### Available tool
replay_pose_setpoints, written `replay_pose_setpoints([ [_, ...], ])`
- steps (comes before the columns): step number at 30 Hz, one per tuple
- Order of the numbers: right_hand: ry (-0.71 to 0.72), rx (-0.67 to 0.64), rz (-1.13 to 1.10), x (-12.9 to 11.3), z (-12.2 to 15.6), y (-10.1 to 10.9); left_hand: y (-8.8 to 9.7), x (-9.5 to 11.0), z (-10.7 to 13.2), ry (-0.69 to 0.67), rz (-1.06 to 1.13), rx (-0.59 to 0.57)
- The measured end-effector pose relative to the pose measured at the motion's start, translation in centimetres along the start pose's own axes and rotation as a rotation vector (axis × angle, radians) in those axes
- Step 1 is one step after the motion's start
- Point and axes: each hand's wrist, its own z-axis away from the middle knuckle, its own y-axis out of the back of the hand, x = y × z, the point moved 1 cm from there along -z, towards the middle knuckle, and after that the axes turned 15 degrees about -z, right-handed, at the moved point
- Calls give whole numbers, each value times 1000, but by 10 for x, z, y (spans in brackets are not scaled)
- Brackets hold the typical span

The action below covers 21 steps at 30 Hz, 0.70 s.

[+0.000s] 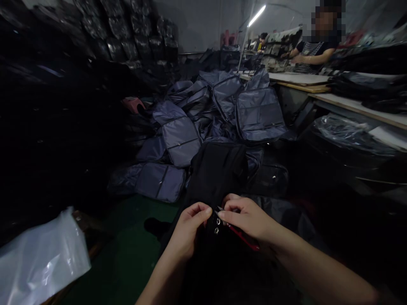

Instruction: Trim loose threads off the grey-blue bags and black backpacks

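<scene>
A black backpack [219, 169] lies across my lap, running away from me. My left hand [193, 222] is closed, thumb and forefinger pinching at the bag's dark fabric; whether a thread is between them is too small to tell. Close beside it, my right hand [246, 214] grips red-handled thread snips [242, 236]. Their pointed metal tips stick out past the fingers toward my left fingertips and look slightly parted. Just below the tips, two shiny metal zipper pulls [217, 226] show on the black fabric. The lower part of the bag fades into shadow.
Several bags with grey-blue lining [182, 142] are heaped ahead on the green floor [127, 241]. A clear plastic sheet [47, 258] lies at lower left. Plastic-wrapped bundles [117, 29] are stacked at back left. A person [313, 55] works behind a table [359, 103] at right.
</scene>
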Motion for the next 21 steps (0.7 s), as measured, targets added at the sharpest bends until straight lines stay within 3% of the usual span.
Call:
replay_pose_setpoints([
  [9, 189, -96, 80, 0, 3, 5, -1, 2, 1, 30, 42, 1],
  [21, 267, -163, 154, 3, 7, 8, -2, 2, -2, 21, -2, -3],
])
